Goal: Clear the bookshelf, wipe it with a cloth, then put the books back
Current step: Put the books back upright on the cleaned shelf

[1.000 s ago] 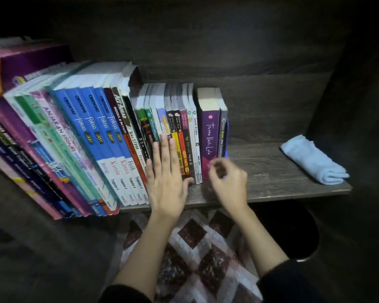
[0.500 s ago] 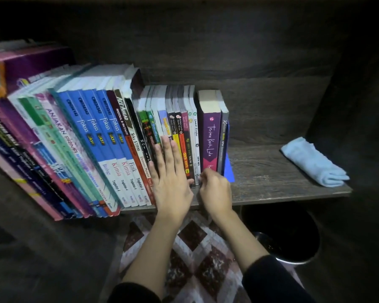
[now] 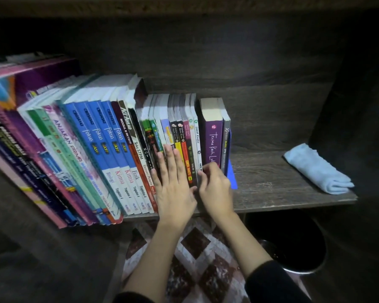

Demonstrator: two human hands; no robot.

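A row of books stands on the dark wooden shelf [image 3: 271,184]: tall blue textbooks [image 3: 101,149] lean at the left, then thin novels [image 3: 185,136], a thick purple book [image 3: 213,134] and a grey book [image 3: 226,136]. My left hand [image 3: 173,186] lies flat with straight fingers on the novels' spines. My right hand [image 3: 216,190] has its fingers curled on the purple book's lower spine, next to a white-spined novel. A folded light blue cloth [image 3: 317,169] lies at the shelf's right end, away from both hands.
A flat blue item [image 3: 233,179] lies on the shelf by the grey book. Below the shelf stand a black round bin [image 3: 293,243] and a patterned red and white mat [image 3: 195,259]. The shelf's dark side wall [image 3: 348,106] rises at the right.
My right hand moved left from in front of the shelf edge to the base of the purple book. My left hand stayed flat on the novels.
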